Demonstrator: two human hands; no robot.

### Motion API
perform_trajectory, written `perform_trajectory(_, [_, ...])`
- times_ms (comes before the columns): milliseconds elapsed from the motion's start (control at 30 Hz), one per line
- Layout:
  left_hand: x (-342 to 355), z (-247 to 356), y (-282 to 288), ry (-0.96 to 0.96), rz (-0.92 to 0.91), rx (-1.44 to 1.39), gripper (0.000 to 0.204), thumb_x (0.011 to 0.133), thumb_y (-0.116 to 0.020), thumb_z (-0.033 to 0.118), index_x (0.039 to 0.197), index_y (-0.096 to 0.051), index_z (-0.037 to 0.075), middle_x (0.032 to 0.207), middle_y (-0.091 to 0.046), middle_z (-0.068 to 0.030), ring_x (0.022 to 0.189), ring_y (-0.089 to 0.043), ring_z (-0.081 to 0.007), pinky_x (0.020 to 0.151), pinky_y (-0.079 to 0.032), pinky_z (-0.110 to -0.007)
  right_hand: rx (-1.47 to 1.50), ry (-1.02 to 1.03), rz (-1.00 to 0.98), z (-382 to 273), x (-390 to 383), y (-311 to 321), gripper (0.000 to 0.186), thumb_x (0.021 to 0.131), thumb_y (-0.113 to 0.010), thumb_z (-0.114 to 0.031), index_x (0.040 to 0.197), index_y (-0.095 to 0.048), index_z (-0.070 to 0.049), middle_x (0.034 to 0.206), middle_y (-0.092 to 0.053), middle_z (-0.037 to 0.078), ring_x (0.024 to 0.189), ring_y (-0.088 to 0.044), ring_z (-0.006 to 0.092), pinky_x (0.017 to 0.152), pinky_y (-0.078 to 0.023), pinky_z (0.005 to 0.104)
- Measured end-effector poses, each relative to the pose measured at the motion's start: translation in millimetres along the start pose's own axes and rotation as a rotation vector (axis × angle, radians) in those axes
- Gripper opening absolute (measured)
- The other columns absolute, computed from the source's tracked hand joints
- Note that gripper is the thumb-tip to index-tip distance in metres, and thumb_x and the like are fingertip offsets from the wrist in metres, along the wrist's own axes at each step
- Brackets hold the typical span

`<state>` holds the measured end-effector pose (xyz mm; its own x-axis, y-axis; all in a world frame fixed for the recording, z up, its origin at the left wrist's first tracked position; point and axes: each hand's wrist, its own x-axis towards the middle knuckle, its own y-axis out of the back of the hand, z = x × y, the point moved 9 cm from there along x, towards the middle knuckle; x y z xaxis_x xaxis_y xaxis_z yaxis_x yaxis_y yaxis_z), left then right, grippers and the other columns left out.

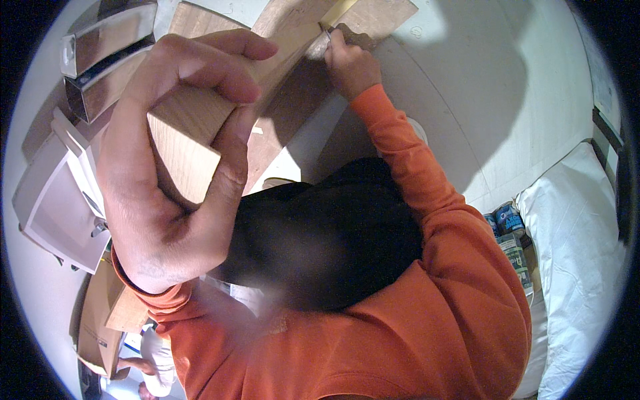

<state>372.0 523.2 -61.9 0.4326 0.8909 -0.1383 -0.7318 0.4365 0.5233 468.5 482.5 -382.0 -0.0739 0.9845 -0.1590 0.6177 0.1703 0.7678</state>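
My left hand (157, 147) is raised close to the camera, its fingers and thumb wrapped round a pale wooden block (183, 150) whose squared end faces me. Beneath the fingers the wood's far part is hidden, so I cannot tell how far it runs. Farther off, at the top middle, my right hand (355, 67) is closed in a pinch round a thin silver-tipped tool (328, 33). Its tip lies at the edge of a long wooden board (287, 43). The tool's exact kind is too small to make out.
Shiny rectangular metal pieces (110, 43) stand at the upper left, above a white tray-like part (57, 193). A cardboard box (97, 320) and another person (157, 363) are at the lower left. To the right lie a white cushion-like bag (573, 227) and blue cans (508, 219).
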Motion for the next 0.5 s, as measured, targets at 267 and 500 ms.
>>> perform_trajectory(267, [-2.0, 0.0, -0.1, -0.066, 0.016, 0.017, 0.028, 0.077, -0.055, -0.001, 0.104, -0.058, -0.004, 0.111, -0.064, -0.0272, 0.114, -0.062, -0.0399, 0.104, -0.042, -0.048, -0.03, -0.017, -0.032, -2.0, 4.5, -5.1, 0.02, 0.097, -0.054, -0.027, 0.102, -0.05, -0.008, 0.067, -0.067, 0.023, 0.065, -0.069, 0.046, 0.059, -0.055, 0.0595])
perform_trajectory(500, [-1.0, 11.3, -8.6, -0.037, 0.182, 0.111, 0.024, 0.082, -0.054, -0.001, 0.105, -0.056, -0.005, 0.106, -0.065, -0.0244, 0.111, -0.063, -0.0405, 0.103, -0.043, -0.049, 0.009, -0.073, -0.146, -3.1, 7.2, -11.8, 0.025, 0.098, -0.054, -0.029, 0.106, -0.05, -0.006, 0.078, -0.07, 0.027, 0.076, -0.07, 0.0487, 0.068, -0.056, 0.0597])
